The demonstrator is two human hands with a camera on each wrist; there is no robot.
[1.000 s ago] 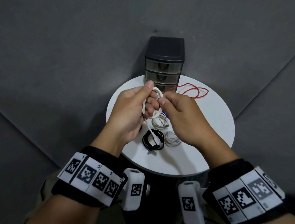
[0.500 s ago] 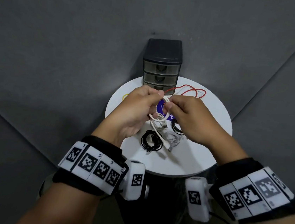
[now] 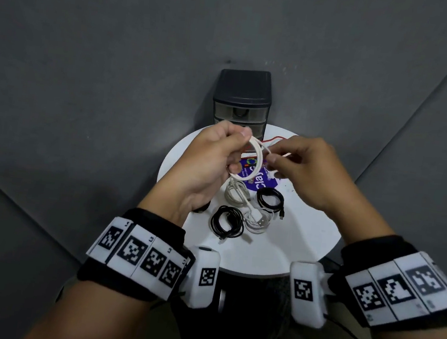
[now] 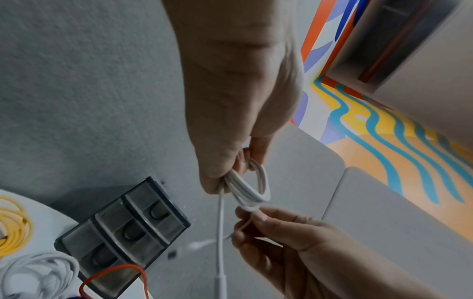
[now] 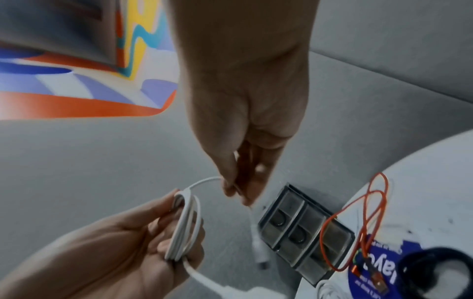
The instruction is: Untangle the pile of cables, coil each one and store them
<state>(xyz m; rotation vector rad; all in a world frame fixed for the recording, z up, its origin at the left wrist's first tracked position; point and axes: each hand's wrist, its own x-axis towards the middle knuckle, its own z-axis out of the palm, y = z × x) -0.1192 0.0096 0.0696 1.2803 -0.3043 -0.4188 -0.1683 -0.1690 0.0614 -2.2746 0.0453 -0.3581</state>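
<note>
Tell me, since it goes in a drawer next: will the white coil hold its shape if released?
Probably not: the white coil stays looped only where the left hand grips it. Its loose end dangles limply, so it looks floppy and light.

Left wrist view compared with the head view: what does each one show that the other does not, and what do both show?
Only the left wrist view shows a yellow cable at the table's edge and a colourful striped floor. Only the head view shows two black coiled cables on the round table and the marker bands on both wrists. Both show the left hand holding the white cable coil, the right hand pinching its loose end, the drawer unit and the red wire.
</note>
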